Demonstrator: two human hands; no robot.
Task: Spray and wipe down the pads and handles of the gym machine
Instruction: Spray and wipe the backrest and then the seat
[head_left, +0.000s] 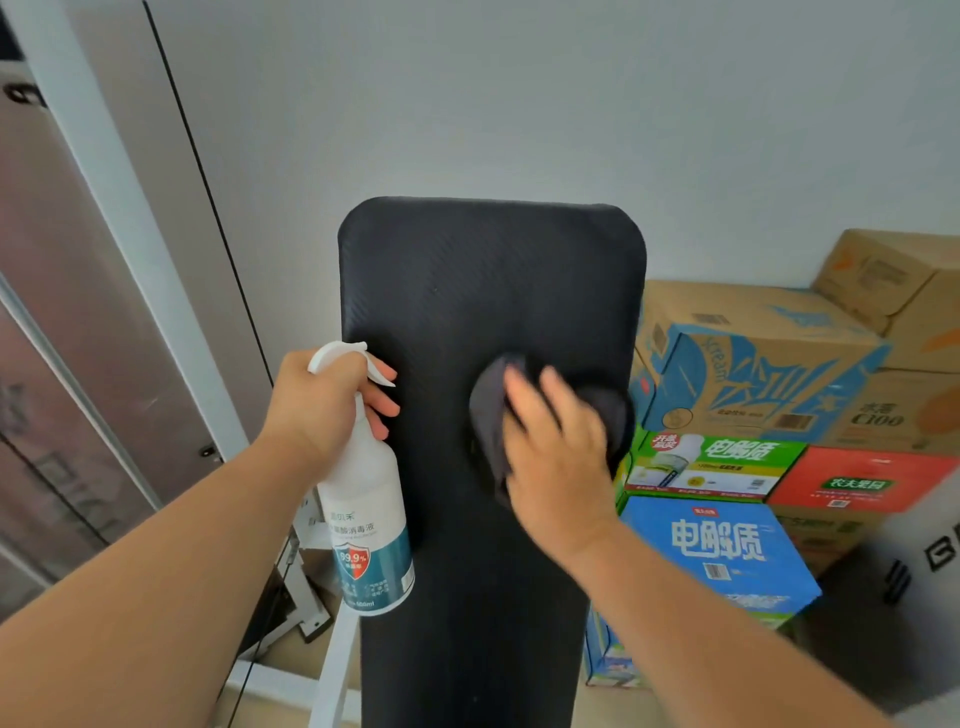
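Observation:
A long black back pad (467, 280) of the gym machine runs from the middle of the view down to the bottom edge. My left hand (322, 405) grips the neck of a white spray bottle (371, 519) with a teal label, fingers on the trigger, at the pad's left edge. My right hand (556, 447) presses a dark grey cloth (491, 415) flat against the pad's right side, its fingers spread and blurred by motion. The cloth bulges out around the hand on both sides.
Stacked cardboard boxes (753, 364) and coloured drink cartons (727, 551) stand close on the right of the pad. A white machine frame (104, 208) slants along the left, with a white leg (332, 670) below the bottle. A plain pale wall is behind.

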